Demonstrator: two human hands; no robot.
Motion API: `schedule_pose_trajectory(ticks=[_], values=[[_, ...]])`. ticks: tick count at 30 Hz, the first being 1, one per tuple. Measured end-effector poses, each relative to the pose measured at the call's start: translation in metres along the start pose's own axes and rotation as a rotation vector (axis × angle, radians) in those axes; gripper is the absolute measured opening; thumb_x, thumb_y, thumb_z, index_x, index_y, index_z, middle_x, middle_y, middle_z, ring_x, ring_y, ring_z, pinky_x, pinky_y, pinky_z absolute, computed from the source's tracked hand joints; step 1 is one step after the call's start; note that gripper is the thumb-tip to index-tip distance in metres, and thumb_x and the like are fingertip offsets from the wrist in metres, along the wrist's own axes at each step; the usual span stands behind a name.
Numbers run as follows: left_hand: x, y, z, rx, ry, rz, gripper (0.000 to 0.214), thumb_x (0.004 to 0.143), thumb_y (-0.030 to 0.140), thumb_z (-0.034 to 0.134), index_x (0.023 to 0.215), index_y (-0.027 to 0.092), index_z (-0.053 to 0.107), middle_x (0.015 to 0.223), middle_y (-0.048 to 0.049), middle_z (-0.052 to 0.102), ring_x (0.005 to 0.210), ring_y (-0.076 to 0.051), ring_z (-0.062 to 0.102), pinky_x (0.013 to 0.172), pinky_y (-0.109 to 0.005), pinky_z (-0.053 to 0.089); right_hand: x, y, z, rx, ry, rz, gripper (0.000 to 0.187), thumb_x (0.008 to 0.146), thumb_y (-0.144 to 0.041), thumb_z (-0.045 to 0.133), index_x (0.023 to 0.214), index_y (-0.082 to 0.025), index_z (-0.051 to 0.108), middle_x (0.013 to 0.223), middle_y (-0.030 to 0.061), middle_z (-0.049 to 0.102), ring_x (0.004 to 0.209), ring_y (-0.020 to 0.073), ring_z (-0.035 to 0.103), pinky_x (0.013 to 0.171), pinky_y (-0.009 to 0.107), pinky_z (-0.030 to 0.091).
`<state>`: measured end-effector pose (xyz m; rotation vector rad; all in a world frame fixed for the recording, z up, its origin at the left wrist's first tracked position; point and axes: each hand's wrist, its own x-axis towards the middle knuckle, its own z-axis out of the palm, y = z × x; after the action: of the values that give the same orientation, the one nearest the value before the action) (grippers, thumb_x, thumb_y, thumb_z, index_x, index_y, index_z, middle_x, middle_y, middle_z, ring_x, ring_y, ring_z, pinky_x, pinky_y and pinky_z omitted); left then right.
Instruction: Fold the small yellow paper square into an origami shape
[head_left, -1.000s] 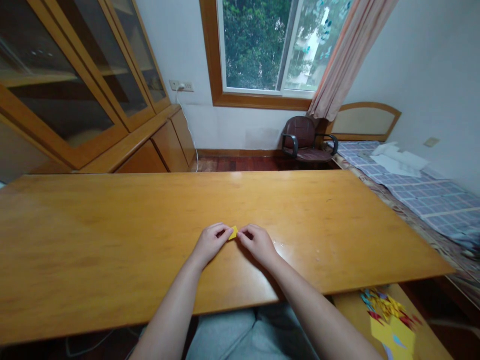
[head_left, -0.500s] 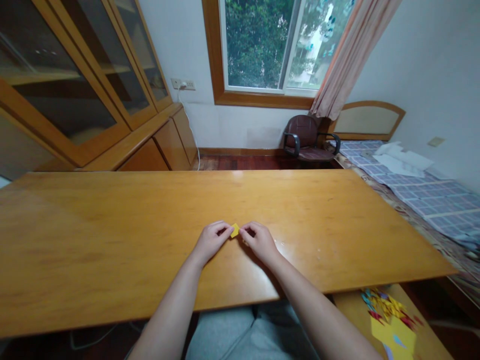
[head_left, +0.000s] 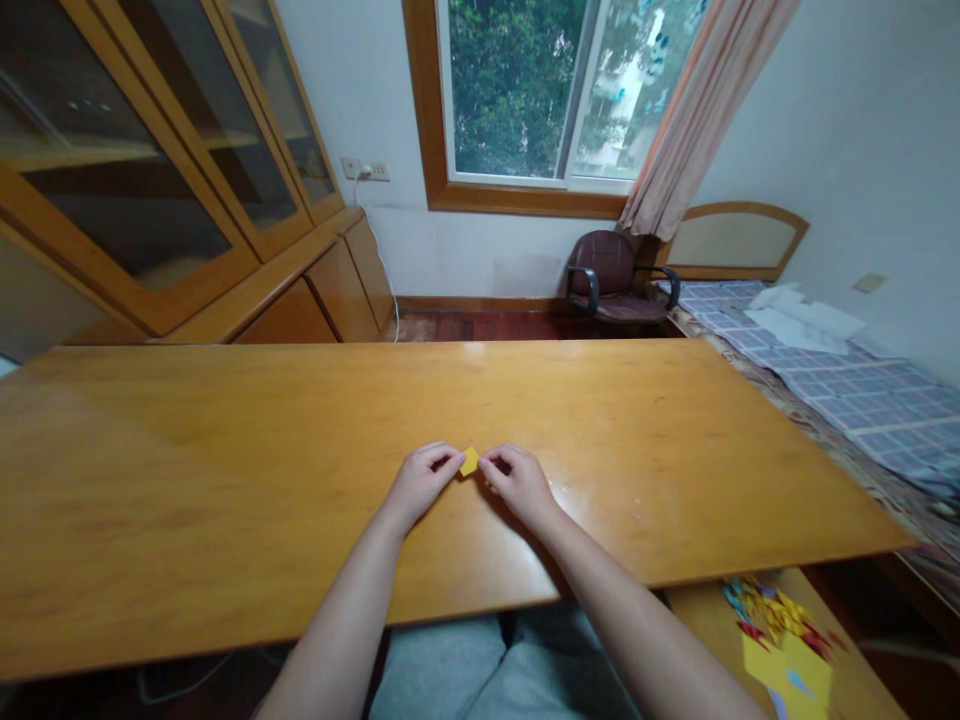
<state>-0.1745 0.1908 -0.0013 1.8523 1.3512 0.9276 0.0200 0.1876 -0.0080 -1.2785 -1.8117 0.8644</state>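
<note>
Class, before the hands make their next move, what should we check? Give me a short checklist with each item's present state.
1. Left hand on the small yellow paper: ok.
2. Right hand at the paper's right edge: ok.
3. Paper over the tabletop: ok.
4. Creases sharp and aligned: cannot tell, too small.
5. Larger yellow sheet on the tabletop: not ok, it lies on the lower wooden surface at right.

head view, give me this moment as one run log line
left hand: pinching yellow paper piece | right hand: at its right edge | under hands: wooden table | lower right: coloured paper bits
</note>
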Motion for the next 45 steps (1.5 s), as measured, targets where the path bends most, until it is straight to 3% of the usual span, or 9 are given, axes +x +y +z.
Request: schedule_pose_trajectory(ticks=[27, 32, 35, 38, 45], values=[[0.005, -0.007, 0.0, -0.145, 0.016, -0.077, 0.03, 0.087, 0.04, 0.056, 0.076, 0.017, 0.071, 0.077, -0.0049, 0.071, 0.076, -0.019, 0.064, 0.074, -0.028, 0.047, 0.004, 0.006, -0.002, 0.218, 0.097, 0.104, 0.022, 0.087, -0.033, 0.06, 0.081, -0.015, 0.07, 0.077, 0.0051, 0.07, 0.071, 0.0165, 0.061, 0.067, 0.025, 0.044], [0.006, -0.009, 0.0, -0.132, 0.093, -0.076, 0.026, 0.087, 0.038, 0.056, 0.077, 0.017, 0.067, 0.079, -0.0038, 0.068, 0.079, -0.019, 0.062, 0.076, -0.028, 0.047, 0.004, 0.007, -0.005, 0.27, 0.085, 0.125, 0.023, 0.086, -0.036, 0.06, 0.082, -0.015, 0.07, 0.077, 0.0049, 0.069, 0.072, 0.0162, 0.06, 0.067, 0.025, 0.044], [0.007, -0.006, 0.002, -0.172, 0.11, -0.077, 0.024, 0.087, 0.038, 0.055, 0.087, 0.017, 0.067, 0.088, -0.0049, 0.068, 0.086, -0.02, 0.062, 0.08, -0.029, 0.048, 0.003, 0.005, -0.006, 0.286, 0.052, 0.129, 0.024, 0.086, -0.037, 0.06, 0.082, -0.015, 0.07, 0.076, 0.0044, 0.068, 0.071, 0.0162, 0.059, 0.066, 0.025, 0.044], [0.007, 0.002, 0.003, -0.171, 0.048, -0.086, 0.026, 0.087, 0.039, 0.056, 0.094, 0.018, 0.068, 0.095, -0.0061, 0.069, 0.092, -0.021, 0.063, 0.083, -0.03, 0.048, 0.004, 0.005, -0.009, 0.291, 0.006, 0.134, 0.025, 0.086, -0.038, 0.06, 0.081, -0.015, 0.069, 0.075, 0.004, 0.068, 0.069, 0.0157, 0.059, 0.065, 0.025, 0.044], [0.022, 0.007, -0.009, -0.252, -0.22, -0.152, 0.032, 0.088, 0.045, 0.056, 0.094, 0.016, 0.068, 0.091, -0.0062, 0.072, 0.086, -0.021, 0.064, 0.079, -0.029, 0.047, 0.022, 0.009, -0.016, 0.301, -0.066, 0.182, 0.027, 0.085, -0.041, 0.06, 0.081, -0.015, 0.068, 0.074, 0.0037, 0.067, 0.069, 0.0152, 0.059, 0.064, 0.025, 0.045]])
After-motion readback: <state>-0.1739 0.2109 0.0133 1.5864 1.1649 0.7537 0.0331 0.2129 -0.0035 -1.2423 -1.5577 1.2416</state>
